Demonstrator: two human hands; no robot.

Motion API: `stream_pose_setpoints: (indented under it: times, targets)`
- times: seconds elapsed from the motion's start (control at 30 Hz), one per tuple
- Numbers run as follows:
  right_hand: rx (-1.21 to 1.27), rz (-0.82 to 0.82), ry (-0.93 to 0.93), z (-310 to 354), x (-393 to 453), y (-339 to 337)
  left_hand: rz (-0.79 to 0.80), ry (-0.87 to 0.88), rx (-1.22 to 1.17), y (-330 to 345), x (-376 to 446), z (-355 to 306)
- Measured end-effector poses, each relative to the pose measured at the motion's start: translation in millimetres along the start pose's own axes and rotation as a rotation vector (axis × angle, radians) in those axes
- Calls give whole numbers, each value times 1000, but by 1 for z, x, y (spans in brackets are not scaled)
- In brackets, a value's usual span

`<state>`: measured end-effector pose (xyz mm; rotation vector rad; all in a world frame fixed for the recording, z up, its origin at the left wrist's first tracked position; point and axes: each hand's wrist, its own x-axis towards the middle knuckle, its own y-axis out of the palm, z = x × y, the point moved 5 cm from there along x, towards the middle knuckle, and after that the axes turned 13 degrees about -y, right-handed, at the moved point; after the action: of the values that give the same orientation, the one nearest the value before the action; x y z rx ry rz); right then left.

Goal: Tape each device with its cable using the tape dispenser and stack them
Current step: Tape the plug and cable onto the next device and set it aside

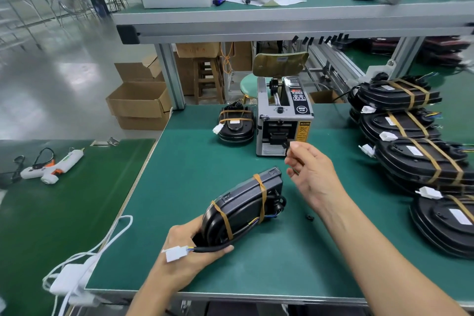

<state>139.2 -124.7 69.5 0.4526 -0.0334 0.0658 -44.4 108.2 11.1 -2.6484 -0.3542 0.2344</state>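
Observation:
My left hand [189,249] grips the near end of a black device [243,206] tilted on its edge on the green mat. Two tan tape bands wrap it, and its black cable with a white connector [177,253] lies across my hand. My right hand [311,172] hovers in front of the grey tape dispenser [282,115], thumb and fingers pinching at its outlet; I cannot make out a tape strip. One taped device [236,123] lies left of the dispenser. Several taped devices [415,156] are stacked in an overlapping row on the right.
A small black part [310,218] lies on the mat under my right forearm. A white glue gun [55,165] rests on the left bench, white cables [84,259] hang at the near left edge. An overhead shelf [282,20] spans the back.

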Motion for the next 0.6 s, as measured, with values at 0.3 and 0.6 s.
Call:
stream_pose_setpoints:
  times: [0.3, 0.6]
  targets:
    - [42, 70, 44, 23, -55, 7, -18, 13, 30, 0, 1, 1]
    - [-149, -86, 57, 0, -59, 9, -24, 70, 59, -1, -2, -3]
